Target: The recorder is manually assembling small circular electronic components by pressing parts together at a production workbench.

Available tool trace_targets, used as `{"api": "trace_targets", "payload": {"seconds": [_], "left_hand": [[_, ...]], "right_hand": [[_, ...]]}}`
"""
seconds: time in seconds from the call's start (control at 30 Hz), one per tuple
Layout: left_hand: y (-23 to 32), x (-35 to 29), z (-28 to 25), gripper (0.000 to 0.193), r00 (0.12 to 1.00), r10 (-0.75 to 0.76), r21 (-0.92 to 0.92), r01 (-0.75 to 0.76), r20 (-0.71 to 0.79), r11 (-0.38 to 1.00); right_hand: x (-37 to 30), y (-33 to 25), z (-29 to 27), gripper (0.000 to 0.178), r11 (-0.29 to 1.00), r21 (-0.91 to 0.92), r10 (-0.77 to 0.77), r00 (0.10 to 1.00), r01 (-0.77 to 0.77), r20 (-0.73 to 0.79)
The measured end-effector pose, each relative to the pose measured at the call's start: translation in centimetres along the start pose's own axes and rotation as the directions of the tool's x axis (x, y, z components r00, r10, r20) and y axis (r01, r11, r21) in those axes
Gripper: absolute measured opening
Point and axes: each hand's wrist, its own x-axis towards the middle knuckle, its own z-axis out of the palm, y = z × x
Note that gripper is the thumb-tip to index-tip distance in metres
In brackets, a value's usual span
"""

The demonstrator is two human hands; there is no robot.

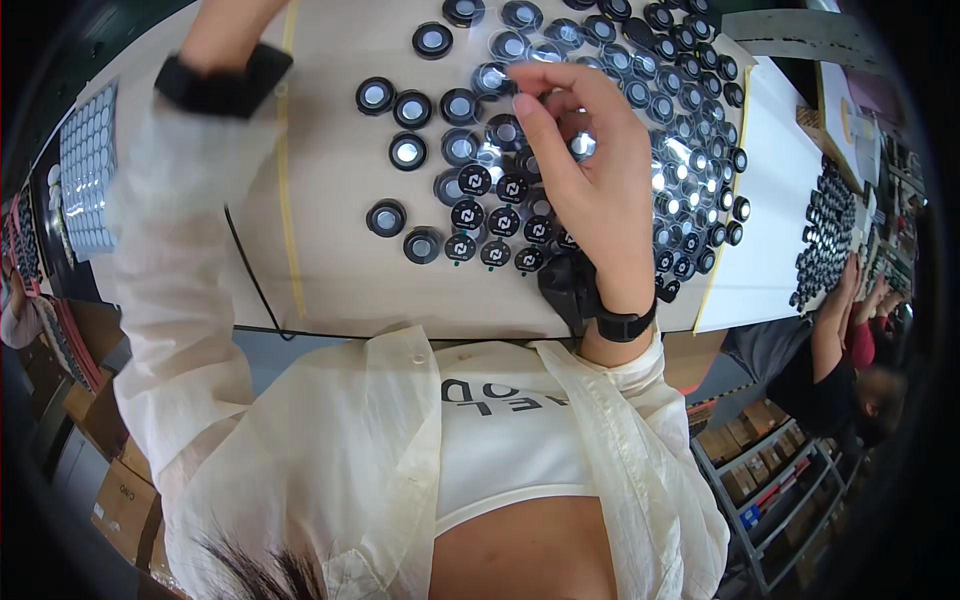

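My right hand (598, 160) hovers over a spread of round black discs with pale silvery centres. Its thumb and index finger are bent, with a gap between their tips, right beside one black disc (491, 79); contact with it cannot be made out. I see nothing held in this hand. Below it lies a cluster of black-faced discs (467, 215) with a white mark on each. My left forearm (228, 35) reaches past the upper edge of the picture, so the left hand is out of sight. Clear, glossy circles overlap many of the discs near the top.
Several loose discs (408, 151) lie left of the main spread. A yellow line (288, 180) and a black cable (250, 270) cross the table's left part. At the far left is a tray of pale round pieces (88, 170). Another person (835, 350) works at the right, beside more discs (826, 225).
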Motion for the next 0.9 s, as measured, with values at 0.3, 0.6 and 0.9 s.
{"api": "trace_targets", "payload": {"seconds": [0.3, 0.6, 0.9], "left_hand": [[-0.6, -3.1, 3.0, 0.036, 0.949, 0.31, 0.197, -0.295, -0.051, 0.935], [6.8, -14.8, 5.8, 0.087, 0.927, 0.216, -0.049, -0.211, 0.305, 0.976], [7.3, -15.3, 6.3, 0.093, 0.94, 0.16, 0.086, -0.194, 0.3, 0.977]], "right_hand": [[-0.9, 0.4, -0.3, 0.017, 0.887, -0.434, 0.016, 0.926, 0.161, 0.376], [-0.6, -0.1, 0.0, 0.011, 0.884, -0.457, 0.103, 0.913, 0.098, 0.394], [-1.9, -1.7, 0.1, 0.009, 0.829, -0.518, 0.035, 0.905, 0.21, 0.424]]}}
